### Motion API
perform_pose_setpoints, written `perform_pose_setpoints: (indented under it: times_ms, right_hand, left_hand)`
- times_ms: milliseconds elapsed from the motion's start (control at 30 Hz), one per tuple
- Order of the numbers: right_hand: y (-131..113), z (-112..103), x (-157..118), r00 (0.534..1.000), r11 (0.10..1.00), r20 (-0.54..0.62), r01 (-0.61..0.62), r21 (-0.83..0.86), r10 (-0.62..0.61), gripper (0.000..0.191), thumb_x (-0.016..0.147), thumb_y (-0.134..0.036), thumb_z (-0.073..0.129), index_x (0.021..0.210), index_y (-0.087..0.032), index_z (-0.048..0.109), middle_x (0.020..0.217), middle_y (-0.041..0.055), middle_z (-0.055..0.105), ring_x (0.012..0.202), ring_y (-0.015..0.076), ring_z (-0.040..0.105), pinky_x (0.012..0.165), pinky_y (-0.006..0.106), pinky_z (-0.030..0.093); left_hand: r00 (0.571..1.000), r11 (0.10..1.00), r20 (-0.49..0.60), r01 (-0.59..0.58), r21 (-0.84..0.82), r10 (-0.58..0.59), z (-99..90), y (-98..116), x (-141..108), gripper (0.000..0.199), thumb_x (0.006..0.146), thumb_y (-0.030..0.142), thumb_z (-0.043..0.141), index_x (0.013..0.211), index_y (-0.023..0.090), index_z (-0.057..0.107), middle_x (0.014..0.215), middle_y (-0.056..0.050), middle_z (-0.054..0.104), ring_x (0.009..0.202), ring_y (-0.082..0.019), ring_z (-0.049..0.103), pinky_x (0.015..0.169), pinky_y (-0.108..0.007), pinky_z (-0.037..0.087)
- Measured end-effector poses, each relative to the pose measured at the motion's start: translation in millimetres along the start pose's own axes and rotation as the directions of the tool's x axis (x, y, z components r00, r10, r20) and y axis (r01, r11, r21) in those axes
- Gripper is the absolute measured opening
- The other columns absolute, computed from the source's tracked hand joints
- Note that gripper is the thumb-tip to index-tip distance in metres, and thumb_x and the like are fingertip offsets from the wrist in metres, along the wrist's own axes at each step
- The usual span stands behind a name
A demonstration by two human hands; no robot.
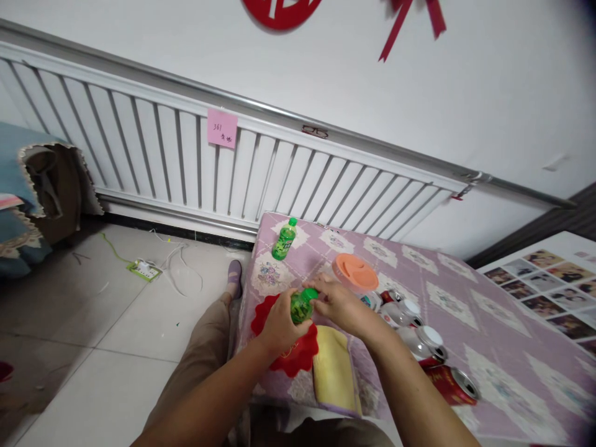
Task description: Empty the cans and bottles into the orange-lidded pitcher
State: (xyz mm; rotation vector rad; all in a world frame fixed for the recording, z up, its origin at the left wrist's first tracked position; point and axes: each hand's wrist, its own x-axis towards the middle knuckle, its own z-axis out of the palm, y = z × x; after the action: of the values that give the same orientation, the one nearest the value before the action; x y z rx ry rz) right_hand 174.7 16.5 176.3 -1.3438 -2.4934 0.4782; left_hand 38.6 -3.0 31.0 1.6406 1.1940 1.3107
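Note:
My left hand [279, 328] is wrapped around a small green-labelled drink bottle [301, 309], holding it tilted over the table. At its top, the fingers of my right hand [339, 303] are closed at the green cap [310, 294]; the exact contact is partly hidden. Beneath the hands lies a red mat with a scalloped edge [298, 360]. A folded yellow cloth or pad [334, 372] is beside the mat, to the right. A similar green bottle [284, 242] stands upright near the table's far left corner.
An orange divided plate or lid [357, 273] lies beyond my right hand. Clear jars with white lids [431, 337] and cans, including a red one [451, 383], line the right side. The table [377, 251] backs onto a white radiator [189, 149]. Cables and a power strip [144, 269] are on the floor.

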Motion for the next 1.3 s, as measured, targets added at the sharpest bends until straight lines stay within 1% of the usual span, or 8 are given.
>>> perform_pose_setpoints:
  times_ms: [300, 467, 667, 933, 1000, 1100, 1167, 1300]
  right_hand:
    - [-0.8, -4.5, -0.4, 0.999, 0.997, 0.023, 0.041, 0.061, -0.042, 0.042, 0.076, -0.003, 0.055, 0.108, -0.022, 0.072, 0.103, 0.0066, 0.068, 0.087, 0.0172, 0.064, 0.078, 0.029, 0.051]
    - [-1.0, -4.2, 0.0, 0.998, 0.998, 0.028, 0.052, 0.038, -0.053, 0.043, 0.077, -0.004, 0.055, 0.111, -0.024, 0.071, 0.104, 0.0058, 0.068, 0.090, 0.0176, 0.064, 0.079, 0.029, 0.051]
    - [-3.9, -6.3, -0.6, 1.000, 1.000, 0.023, -0.011, -0.017, 0.012, 0.033, 0.080, -0.009, 0.058, 0.108, -0.020, 0.071, 0.098, 0.0073, 0.066, 0.083, 0.0176, 0.063, 0.077, 0.030, 0.051]
    - [-8.3, -6.8, 2.0, 0.999, 0.999, 0.040, 0.032, -0.013, -0.031, 0.040, 0.074, -0.001, 0.055, 0.105, -0.021, 0.071, 0.098, 0.0057, 0.065, 0.086, 0.0168, 0.062, 0.079, 0.028, 0.049]
    - [-7.7, -7.1, 2.6, 0.999, 1.000, 0.047, 0.018, -0.018, -0.017, 0.037, 0.075, -0.003, 0.056, 0.103, -0.020, 0.071, 0.097, 0.0058, 0.065, 0.082, 0.0164, 0.062, 0.076, 0.028, 0.049]
    - [-6.6, -6.6, 3.1, 0.999, 0.998, 0.051, -0.007, -0.055, 0.010, 0.025, 0.077, -0.007, 0.060, 0.096, -0.020, 0.071, 0.092, 0.0054, 0.065, 0.081, 0.0172, 0.061, 0.076, 0.028, 0.048]
    - [-6.7, -4.9, 3.0, 0.999, 0.996, 0.035, -0.031, -0.089, 0.034, 0.018, 0.078, -0.011, 0.063, 0.092, -0.019, 0.070, 0.089, 0.0054, 0.065, 0.081, 0.0179, 0.061, 0.076, 0.028, 0.047]
    - [-9.5, 1.9, 2.1, 0.993, 0.977, -0.013, -0.116, -0.181, 0.116, 0.007, 0.081, -0.019, 0.066, 0.088, -0.017, 0.067, 0.082, 0.0049, 0.064, 0.073, 0.0175, 0.059, 0.068, 0.027, 0.044]
  left_hand:
    - [1.000, 1.000, 0.002, -0.003, -0.017, 0.003, -2.5, 4.3, 1.1, 0.070, 0.068, 0.016, 0.076, 0.130, 0.020, 0.044, 0.130, -0.014, 0.059, 0.123, -0.030, 0.057, 0.109, -0.049, 0.044]
    - [1.000, 1.000, -0.003, 0.014, -0.024, -0.015, -2.0, 3.0, 1.2, 0.071, 0.068, 0.017, 0.076, 0.130, 0.022, 0.044, 0.131, -0.012, 0.060, 0.123, -0.031, 0.057, 0.109, -0.049, 0.044]
    - [1.000, 1.000, 0.006, 0.011, -0.009, -0.011, -2.3, 2.7, 0.5, 0.070, 0.069, 0.018, 0.076, 0.131, 0.021, 0.042, 0.132, -0.014, 0.058, 0.124, -0.031, 0.057, 0.109, -0.049, 0.043]
    - [1.000, 1.000, -0.005, -0.009, -0.018, 0.009, -2.2, 1.3, 0.3, 0.070, 0.068, 0.017, 0.076, 0.130, 0.020, 0.043, 0.130, -0.013, 0.059, 0.123, -0.030, 0.058, 0.108, -0.048, 0.045]
    - [1.000, 1.000, -0.007, -0.002, -0.022, 0.002, -2.8, 1.9, 0.4, 0.070, 0.068, 0.016, 0.076, 0.130, 0.021, 0.044, 0.130, -0.013, 0.059, 0.123, -0.030, 0.057, 0.108, -0.048, 0.045]
    - [1.000, 1.000, -0.003, -0.001, -0.020, 0.001, -2.8, 2.0, 0.5, 0.070, 0.068, 0.017, 0.077, 0.130, 0.021, 0.044, 0.131, -0.012, 0.059, 0.123, -0.030, 0.057, 0.108, -0.048, 0.044]
    - [1.000, 1.000, -0.003, -0.007, -0.014, 0.007, -2.4, 1.1, 0.4, 0.071, 0.068, 0.017, 0.077, 0.131, 0.022, 0.043, 0.131, -0.012, 0.058, 0.124, -0.030, 0.057, 0.108, -0.048, 0.044]
    - [1.000, 1.000, -0.001, -0.029, 0.001, 0.029, -1.5, -1.5, 0.1, 0.071, 0.069, 0.019, 0.076, 0.132, 0.019, 0.043, 0.132, -0.014, 0.058, 0.124, -0.030, 0.057, 0.108, -0.048, 0.044]
